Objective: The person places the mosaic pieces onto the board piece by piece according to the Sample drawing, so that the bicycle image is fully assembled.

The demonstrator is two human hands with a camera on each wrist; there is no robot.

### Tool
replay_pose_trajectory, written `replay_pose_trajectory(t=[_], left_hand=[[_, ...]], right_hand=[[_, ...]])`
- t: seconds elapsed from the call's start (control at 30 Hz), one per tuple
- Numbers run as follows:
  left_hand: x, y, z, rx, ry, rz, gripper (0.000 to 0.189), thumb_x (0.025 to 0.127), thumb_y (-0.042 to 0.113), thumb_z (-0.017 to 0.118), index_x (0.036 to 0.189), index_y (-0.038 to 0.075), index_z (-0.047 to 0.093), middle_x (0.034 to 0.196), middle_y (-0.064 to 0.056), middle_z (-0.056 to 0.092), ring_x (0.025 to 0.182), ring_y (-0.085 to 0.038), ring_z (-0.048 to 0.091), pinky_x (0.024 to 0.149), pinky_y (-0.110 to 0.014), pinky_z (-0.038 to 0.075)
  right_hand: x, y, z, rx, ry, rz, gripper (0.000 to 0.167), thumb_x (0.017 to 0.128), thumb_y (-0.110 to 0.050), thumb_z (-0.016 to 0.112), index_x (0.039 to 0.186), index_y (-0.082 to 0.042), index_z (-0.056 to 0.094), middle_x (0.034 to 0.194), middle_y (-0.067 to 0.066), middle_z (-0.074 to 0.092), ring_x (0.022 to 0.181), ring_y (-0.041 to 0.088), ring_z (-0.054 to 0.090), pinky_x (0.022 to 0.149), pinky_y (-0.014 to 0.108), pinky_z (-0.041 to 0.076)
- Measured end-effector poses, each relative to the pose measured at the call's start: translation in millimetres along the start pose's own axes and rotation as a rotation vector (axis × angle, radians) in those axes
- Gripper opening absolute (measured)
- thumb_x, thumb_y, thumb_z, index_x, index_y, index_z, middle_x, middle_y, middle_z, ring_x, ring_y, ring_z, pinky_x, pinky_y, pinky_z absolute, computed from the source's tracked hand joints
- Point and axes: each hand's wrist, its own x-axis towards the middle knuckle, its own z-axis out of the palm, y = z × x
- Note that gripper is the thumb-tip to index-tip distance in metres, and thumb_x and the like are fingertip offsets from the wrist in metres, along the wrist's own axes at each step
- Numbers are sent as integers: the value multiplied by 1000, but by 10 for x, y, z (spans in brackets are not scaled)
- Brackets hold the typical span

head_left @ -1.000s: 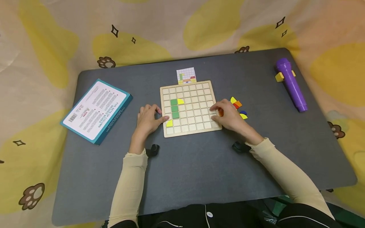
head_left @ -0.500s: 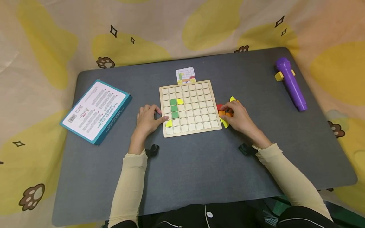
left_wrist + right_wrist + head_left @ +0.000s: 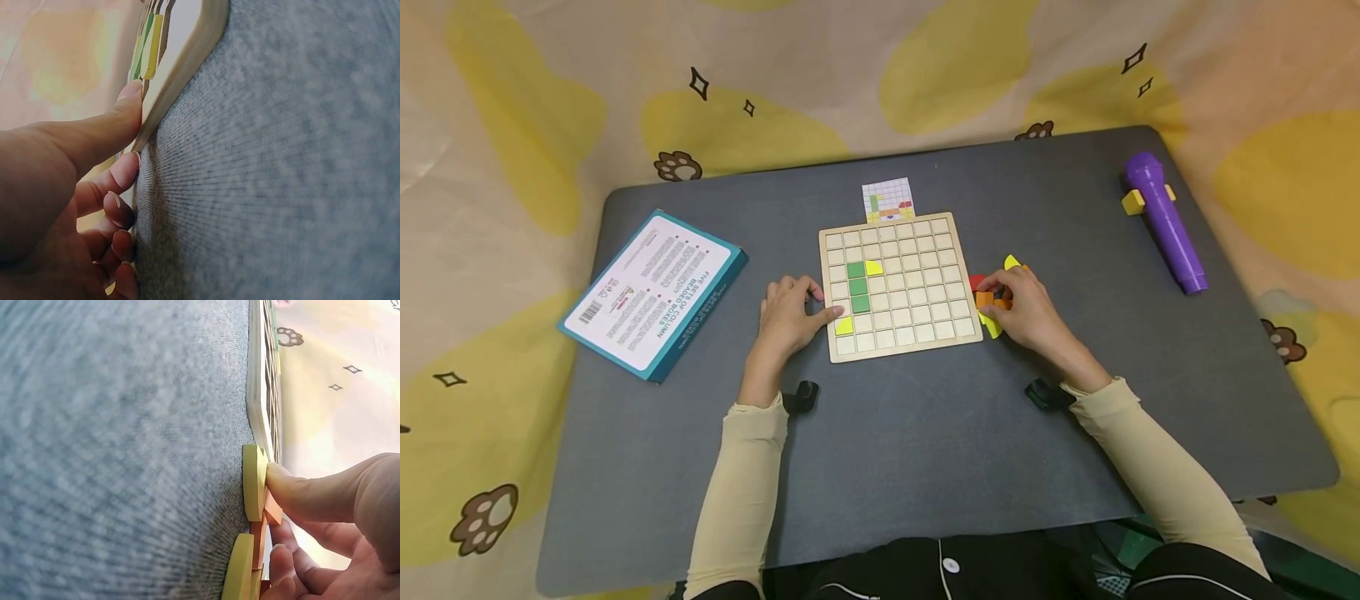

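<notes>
My left hand (image 3: 790, 312) holds the left edge of a wooden grid board (image 3: 898, 356), thumb on the edge and fingers curled beside it in the left wrist view. Set into the board are green square tiles (image 3: 857, 286), a yellow square tile (image 3: 844, 326) and a yellow quarter-round tile (image 3: 874, 267). Off the board's right edge, my right hand (image 3: 1028, 307) pinches an orange square tile (image 3: 273, 509) between thumb and fingers. Loose pieces crowd around it: a red piece (image 3: 976, 282), a yellow rounded piece (image 3: 250, 481) and others partly hidden under the hand.
A small printed pattern card (image 3: 889, 198) lies against the board's far edge. To the left is a teal and white box (image 3: 651, 292). A purple microphone (image 3: 1167, 221) with yellow blocks (image 3: 1133, 202) beside it lies at the far right of the grey table (image 3: 910, 467).
My right hand has moved right, off the board's right edge, to the loose pieces, which now lie closer to the board. An orange tile is between its fingertips. My left hand stays put.
</notes>
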Motion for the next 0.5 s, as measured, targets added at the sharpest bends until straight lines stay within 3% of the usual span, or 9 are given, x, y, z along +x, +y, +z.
replay_pose_trajectory(t=[0.5], left_hand=[[3,4,4,-4,1,-2,42,97,44,78,109,9,58,108,-13,46,109,-33,37,91,-45,27]], right_hand=[[86,-27,-57,0,-27,17,30,94,-7,80,120,2,71,112,22,68,101,35,54,91,42,38]])
